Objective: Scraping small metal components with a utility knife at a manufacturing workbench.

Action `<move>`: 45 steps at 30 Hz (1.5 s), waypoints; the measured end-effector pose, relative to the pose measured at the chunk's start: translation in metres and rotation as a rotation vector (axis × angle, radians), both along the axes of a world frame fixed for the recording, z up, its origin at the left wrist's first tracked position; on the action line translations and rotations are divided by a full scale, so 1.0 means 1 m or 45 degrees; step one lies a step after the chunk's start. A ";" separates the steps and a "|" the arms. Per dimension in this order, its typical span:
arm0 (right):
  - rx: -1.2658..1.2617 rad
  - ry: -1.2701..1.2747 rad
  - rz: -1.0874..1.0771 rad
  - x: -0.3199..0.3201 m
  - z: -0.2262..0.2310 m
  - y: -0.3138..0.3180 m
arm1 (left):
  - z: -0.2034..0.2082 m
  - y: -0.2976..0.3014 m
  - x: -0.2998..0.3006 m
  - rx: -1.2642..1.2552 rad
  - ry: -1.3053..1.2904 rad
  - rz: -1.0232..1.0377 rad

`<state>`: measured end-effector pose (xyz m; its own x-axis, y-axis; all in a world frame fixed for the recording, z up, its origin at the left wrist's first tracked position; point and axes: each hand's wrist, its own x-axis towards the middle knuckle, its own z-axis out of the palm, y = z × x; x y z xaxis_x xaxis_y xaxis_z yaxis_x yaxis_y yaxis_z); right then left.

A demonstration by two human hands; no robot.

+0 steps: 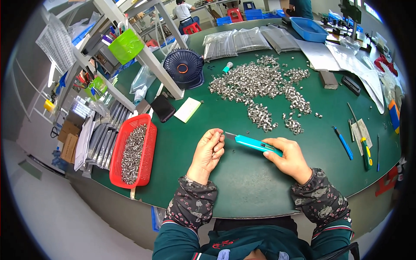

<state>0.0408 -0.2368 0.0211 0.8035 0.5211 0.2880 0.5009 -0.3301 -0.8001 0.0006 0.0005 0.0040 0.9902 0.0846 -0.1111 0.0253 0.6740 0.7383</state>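
My right hand (286, 157) is closed round the handle of a teal utility knife (251, 143), whose blade points left. Pinched in the fingertips of my left hand (209, 151) is a small metal ring, partly hidden by the fingers; the blade tip lies close beside it. Beyond my hands a large pile of small metal rings (247, 82) spreads over the green table (255, 186), with smaller clusters on its near side. To the left, a red plastic basket (151, 151) holds many more of the same metal pieces.
A dark fan (183, 68), a black phone (163, 108) and a yellow-green notepad (187, 110) are at left. On the right lie a blue pen-like tool (343, 143) and a yellow-green-handled screwdriver (366, 154). Clear bags (251, 40) and a blue tray (308, 30) line the back.
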 end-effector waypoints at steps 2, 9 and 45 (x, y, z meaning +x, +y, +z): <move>-0.013 0.018 0.010 -0.001 0.002 0.000 | 0.001 0.001 0.000 0.005 -0.003 -0.005; -0.076 -0.114 0.017 -0.004 0.007 0.003 | -0.005 0.000 -0.001 0.052 0.018 -0.061; 0.093 -0.494 -0.232 -0.004 0.008 0.004 | -0.002 -0.006 -0.001 0.130 0.047 0.151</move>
